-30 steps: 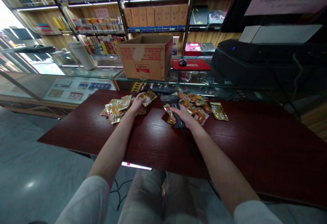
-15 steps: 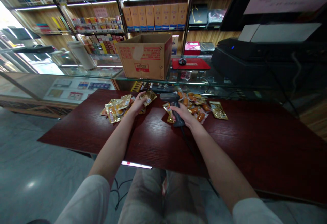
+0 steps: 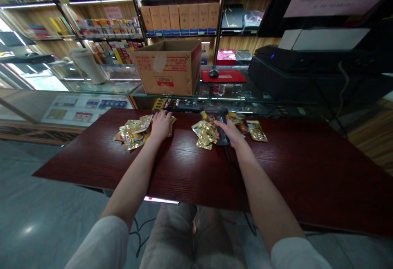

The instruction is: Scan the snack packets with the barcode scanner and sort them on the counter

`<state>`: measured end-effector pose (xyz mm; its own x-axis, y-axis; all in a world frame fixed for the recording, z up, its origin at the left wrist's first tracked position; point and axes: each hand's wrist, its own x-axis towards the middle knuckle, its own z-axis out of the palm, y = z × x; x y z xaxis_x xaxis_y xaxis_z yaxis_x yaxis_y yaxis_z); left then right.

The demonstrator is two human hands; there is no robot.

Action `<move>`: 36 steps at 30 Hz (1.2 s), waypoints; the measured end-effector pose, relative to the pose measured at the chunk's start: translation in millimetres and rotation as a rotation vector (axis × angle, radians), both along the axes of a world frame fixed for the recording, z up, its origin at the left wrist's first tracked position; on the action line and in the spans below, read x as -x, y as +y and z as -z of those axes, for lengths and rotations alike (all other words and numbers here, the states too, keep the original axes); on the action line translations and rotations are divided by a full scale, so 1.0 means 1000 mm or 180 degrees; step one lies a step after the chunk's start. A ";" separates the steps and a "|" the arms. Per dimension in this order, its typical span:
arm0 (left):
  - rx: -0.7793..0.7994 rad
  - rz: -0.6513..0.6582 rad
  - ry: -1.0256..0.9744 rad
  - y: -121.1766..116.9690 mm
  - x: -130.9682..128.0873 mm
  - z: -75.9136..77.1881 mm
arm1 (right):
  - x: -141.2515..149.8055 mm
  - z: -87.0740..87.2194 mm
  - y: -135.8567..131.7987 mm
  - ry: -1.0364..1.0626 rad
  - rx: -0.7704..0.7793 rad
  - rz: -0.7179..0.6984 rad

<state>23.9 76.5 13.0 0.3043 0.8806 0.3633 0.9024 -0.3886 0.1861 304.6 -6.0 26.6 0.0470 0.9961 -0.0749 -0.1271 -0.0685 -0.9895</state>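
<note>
My right hand point(image 3: 231, 132) is wrapped round the grip of a dark handheld barcode scanner point(image 3: 221, 125), its cable trailing down over the front of the table. Close beside the scanner, on its left, lie several gold foil snack packets point(image 3: 204, 133). Behind it, partly hidden, are clear packets with brown food inside point(image 3: 242, 127). Over the right side of another pile of gold packets point(image 3: 133, 133) rests my left hand point(image 3: 161, 125), palm down with fingers reaching forward. A packet edge shows just right of those fingers; no packet is visibly lifted.
A single gold packet point(image 3: 257, 131) lies right of the scanner on the dark red table point(image 3: 184, 170). Behind stands an open cardboard box point(image 3: 167, 70) on a glass counter, with a red mat point(image 3: 224, 76) and a black machine point(image 3: 285, 72) to its right.
My left hand has let go of the gold packet it held and moved onto the left pile. Gold packets now show more fully left of the scanner, which has shifted slightly right.
</note>
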 end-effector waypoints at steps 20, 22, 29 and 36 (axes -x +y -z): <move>0.1088 0.0677 -0.0539 0.008 -0.072 0.023 | -0.032 -0.001 -0.002 -0.0120 -0.0098 0.0300; 0.1112 0.0667 -0.0496 0.008 -0.077 0.025 | -0.030 0.002 0.000 -0.0100 -0.0125 0.0264; 0.1101 0.0492 -0.0954 0.018 -0.059 0.021 | -0.015 0.006 0.004 -0.0017 -0.0147 0.0292; 0.1313 0.0041 -0.2710 0.025 -0.019 0.009 | 0.020 0.007 -0.001 -0.0066 -0.0136 -0.0011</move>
